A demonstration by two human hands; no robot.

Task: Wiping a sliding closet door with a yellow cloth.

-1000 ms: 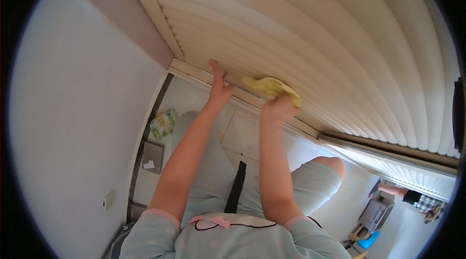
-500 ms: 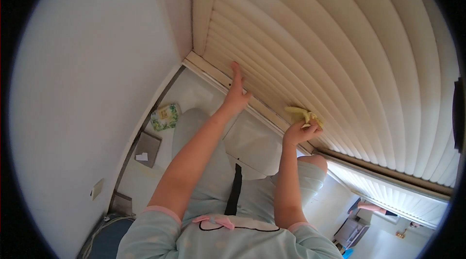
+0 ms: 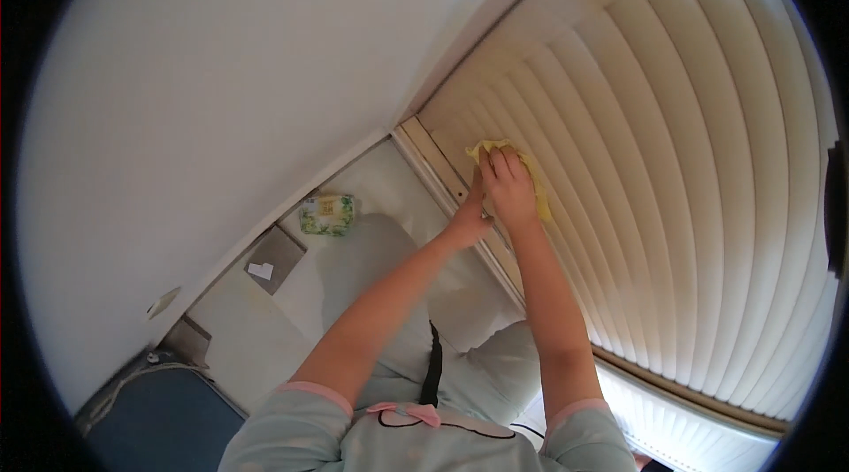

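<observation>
A cream slatted door (image 3: 619, 145) fills the right side of the view. My right hand (image 3: 511, 185) presses a yellow cloth (image 3: 541, 200) against the door's lower part, near its corner by the wall. The cloth is spread under the palm and fingers, its edges showing around them. Just left of it, my left hand (image 3: 469, 220) rests on the door's bottom rail (image 3: 435, 156), thumb apart and fingers stretched upward. It holds nothing that I can see, and its fingertips are partly covered by my right hand.
A white wall (image 3: 221, 101) rises on the left. Along its foot are a green and white soft pack (image 3: 327, 215) and a grey-brown flat piece (image 3: 276, 258) with a white scrap on it. A dark blue item (image 3: 168, 423) with a cord lies lower left.
My right hand has moved the cloth up and left along the door, and now presses it flatter, beside my left hand. The view has turned, bringing more wall into sight.
</observation>
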